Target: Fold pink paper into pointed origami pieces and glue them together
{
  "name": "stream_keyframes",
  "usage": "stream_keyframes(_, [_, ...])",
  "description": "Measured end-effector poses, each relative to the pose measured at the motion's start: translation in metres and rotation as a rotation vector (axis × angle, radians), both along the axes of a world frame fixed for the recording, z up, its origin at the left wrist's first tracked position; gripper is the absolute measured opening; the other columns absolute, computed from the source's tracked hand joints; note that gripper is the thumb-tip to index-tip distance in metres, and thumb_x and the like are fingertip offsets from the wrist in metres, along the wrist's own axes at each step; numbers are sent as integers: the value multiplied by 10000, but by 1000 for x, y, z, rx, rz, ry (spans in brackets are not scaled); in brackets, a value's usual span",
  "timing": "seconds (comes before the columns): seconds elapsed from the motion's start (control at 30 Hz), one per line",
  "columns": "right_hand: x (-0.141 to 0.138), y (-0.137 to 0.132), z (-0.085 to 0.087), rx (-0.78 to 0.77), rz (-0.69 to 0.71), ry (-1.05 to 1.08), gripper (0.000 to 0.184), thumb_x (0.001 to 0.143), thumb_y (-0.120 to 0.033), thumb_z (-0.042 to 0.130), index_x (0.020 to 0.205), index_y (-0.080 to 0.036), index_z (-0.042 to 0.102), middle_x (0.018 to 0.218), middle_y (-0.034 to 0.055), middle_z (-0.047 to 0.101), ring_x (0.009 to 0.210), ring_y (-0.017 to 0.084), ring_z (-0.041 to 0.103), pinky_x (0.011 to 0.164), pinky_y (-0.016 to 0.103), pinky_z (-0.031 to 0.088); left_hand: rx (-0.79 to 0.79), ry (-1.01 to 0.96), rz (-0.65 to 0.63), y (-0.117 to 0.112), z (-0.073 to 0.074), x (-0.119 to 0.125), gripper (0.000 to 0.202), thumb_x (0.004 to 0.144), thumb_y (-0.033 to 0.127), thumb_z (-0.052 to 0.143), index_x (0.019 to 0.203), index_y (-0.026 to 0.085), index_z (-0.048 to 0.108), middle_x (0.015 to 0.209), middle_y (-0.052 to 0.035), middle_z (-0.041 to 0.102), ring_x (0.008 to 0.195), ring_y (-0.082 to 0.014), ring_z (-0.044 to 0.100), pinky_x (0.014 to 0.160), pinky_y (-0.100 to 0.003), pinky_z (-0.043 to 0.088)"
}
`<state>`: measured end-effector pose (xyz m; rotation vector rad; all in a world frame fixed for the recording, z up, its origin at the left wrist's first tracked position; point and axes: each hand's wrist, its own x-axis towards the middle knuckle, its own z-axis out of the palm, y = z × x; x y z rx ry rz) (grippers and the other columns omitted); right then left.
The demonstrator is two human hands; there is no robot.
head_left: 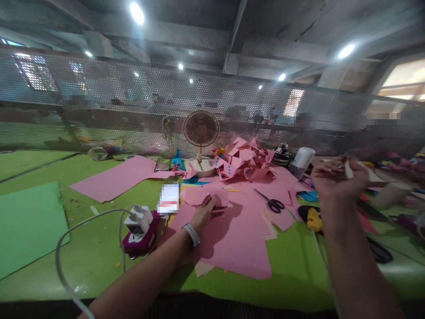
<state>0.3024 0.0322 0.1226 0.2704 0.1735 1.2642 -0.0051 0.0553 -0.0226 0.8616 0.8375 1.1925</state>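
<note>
My left hand (pixel 205 213), with a white band on the wrist, reaches forward and pinches a small folded pink paper piece (pixel 219 198) above the pink sheets (pixel 239 239) on the green table (pixel 99 257). My right hand (pixel 332 179) is raised at the right, blurred, its fingers curled round a small pale strip (pixel 348 169) that I cannot name. Black-handled scissors (pixel 272 203) lie on the pink paper between my hands.
A small desk fan (pixel 201 133) stands at the back beside a heap of folded pink pieces (pixel 247 161). A white charger with cable (pixel 137 218) sits on a purple object at the left. A green sheet (pixel 26 226) lies far left. A mesh screen runs behind.
</note>
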Motion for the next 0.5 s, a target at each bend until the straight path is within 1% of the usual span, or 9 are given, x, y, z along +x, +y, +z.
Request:
stream_keyframes(0.03, [2,-1,-3,1,-38,-159,186,701,-168,482,816,-153,628,492,-40,455,386,69,379,385,218,272,7,5,-8,1,-1,0,326,691,396,691,818,200,463,740,6,587,740,-204,675,668,-308,523])
stream_keyframes(0.1, [7,-4,-8,27,-192,-567,219,724,-151,401,791,-141,609,481,-35,442,379,70,385,388,214,302,20,19,-26,1,-2,0,339,663,410,708,762,197,464,682,26,570,731,-204,675,662,-293,517])
stream_keyframes(0.13, [10,-6,-10,36,-246,-646,221,726,-155,382,757,-142,601,469,-35,434,374,67,386,387,206,309,26,28,-33,2,-2,0,348,650,415,716,732,195,459,655,34,562,728,-204,675,659,-285,513])
stream_keyframes(0.17, [13,-9,-11,32,-293,-674,227,731,-173,366,724,-147,591,457,-37,425,366,62,380,383,198,307,31,37,-39,2,-2,0,356,643,420,720,712,193,455,638,39,559,726,-203,675,658,-277,510])
stream_keyframes(0.27, [25,-16,-16,-48,-427,-663,270,744,-223,318,637,-160,557,421,-50,385,336,44,347,361,177,266,41,57,-42,1,-2,0,349,655,431,708,724,188,466,657,34,582,722,-192,674,657,-263,506])
stream_keyframes(0.33, [31,-19,-22,-112,-459,-712,259,735,-229,330,585,-163,530,405,-60,357,328,39,328,358,177,249,50,58,-40,-1,0,1,336,670,429,697,740,187,474,691,31,588,740,-186,672,665,-258,506])
stream_keyframes(0.4, [35,-21,-32,-152,-458,-844,192,698,-220,395,552,-165,506,402,-68,341,334,37,305,357,180,240,62,58,-21,-3,2,1,329,671,427,696,741,185,485,712,31,581,755,-183,668,673,-263,510])
stream_keyframes(0.43, [37,-22,-38,-193,-460,-955,161,683,-221,428,552,-167,507,411,-69,349,345,40,304,362,184,245,66,58,-7,-4,4,2,329,663,427,702,745,182,498,720,29,579,754,-182,665,675,-270,514])
stream_keyframes(0.5, [45,-25,-50,-323,-492,-1211,108,663,-235,500,588,-174,546,461,-54,424,390,53,364,391,193,290,70,62,26,-5,6,2,334,638,426,718,761,171,540,736,18,581,728,-170,652,675,-283,522])
